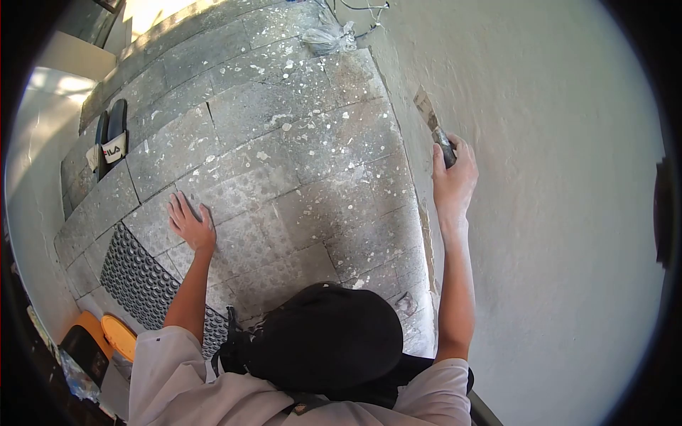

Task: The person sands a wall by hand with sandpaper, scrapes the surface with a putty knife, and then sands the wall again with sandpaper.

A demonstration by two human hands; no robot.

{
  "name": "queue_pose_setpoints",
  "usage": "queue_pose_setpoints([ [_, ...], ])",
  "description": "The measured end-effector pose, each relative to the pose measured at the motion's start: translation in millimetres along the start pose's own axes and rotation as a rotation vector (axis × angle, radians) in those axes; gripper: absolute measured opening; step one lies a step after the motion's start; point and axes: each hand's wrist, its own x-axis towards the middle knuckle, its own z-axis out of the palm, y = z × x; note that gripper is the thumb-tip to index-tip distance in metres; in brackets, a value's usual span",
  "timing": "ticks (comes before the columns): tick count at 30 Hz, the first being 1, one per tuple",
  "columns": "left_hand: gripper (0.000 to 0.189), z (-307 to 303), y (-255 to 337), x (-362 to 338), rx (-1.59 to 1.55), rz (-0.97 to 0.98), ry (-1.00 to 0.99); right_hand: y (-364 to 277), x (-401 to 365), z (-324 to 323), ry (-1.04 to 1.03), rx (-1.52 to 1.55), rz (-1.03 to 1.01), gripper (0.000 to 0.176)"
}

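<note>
My right hand (456,177) is wrapped round the dark handle of a putty knife (426,110). Its flat, smeared blade points away from me, over the grey-green plastered wall (554,213). Faint ridges and streaks mark the plaster near the blade. On the left, my left hand (192,226) lies with its fingers spread on the grey floor tiles (249,110), holding nothing. White spatters and dusty patches cover these tiles.
A dark studded mat (138,266) lies below my left hand. Slides (112,138) with white straps rest at left. Crumpled clear plastic (328,39) and wires (373,8) are at the top. A black cap (330,337) fills the bottom middle; an orange round object (118,336) is lower left.
</note>
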Motion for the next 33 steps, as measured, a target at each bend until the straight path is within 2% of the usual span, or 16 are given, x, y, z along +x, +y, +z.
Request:
queue_pose_setpoints([
  [4, 0.063, -3, 1, -2, -0.016, 0.0, 0.002, -40, 16, -68, -0.021, -0.136, 0.078, 0.024],
  [6, 0.063, -3, 1, -3, -0.01, -0.007, -0.003, -47, 27, -82, 0.022, -0.163, 0.04, 0.024],
  [11, 0.063, -1, -2, -4, -0.01, 0.005, 0.014, -24, 65, -49, 0.033, -0.314, -0.159, 0.018],
  [12, 0.063, 1, -4, -4, -0.007, 0.001, 0.016, -40, 64, -56, 0.006, -0.274, -0.117, 0.017],
  [15, 0.063, -1, -1, -3, -0.028, -0.001, 0.026, -56, 72, -61, 0.105, -0.205, -0.134, 0.017],
  [18, 0.062, -5, 0, -6, -0.021, 0.005, 0.013, -32, 95, -36, -0.013, -0.337, -0.227, 0.017],
  [21, 0.062, -3, -7, -2, 0.007, -0.003, 0.028, -56, 86, -43, -0.056, -0.328, -0.221, 0.016],
  [23, 0.061, 3, -6, -6, 0.008, 0.017, 0.027, -73, 76, -63, -0.014, -0.238, -0.185, 0.014],
  [25, 0.06, 3, -5, -6, 0.022, 0.018, 0.019, -62, 78, -58, 0.037, -0.252, -0.15, 0.013],
  [27, 0.06, 2, -4, -10, 0.056, 0.018, 0.01, -29, 81, -46, -0.132, -0.315, -0.153, 0.015],
  [30, 0.06, 3, -7, -6, 0.088, 0.021, 0.014, -22, 45, -75, -0.133, -0.171, -0.139, 0.02],
  [32, 0.06, 2, -9, -9, 0.093, 0.03, 0.015, -25, 12, -119, 0.006, 0.069, -0.12, 0.024],
  [33, 0.06, 4, -10, -10, 0.101, 0.029, 0.016, -26, -3, -142, 0.034, 0.184, -0.027, 0.028],
])
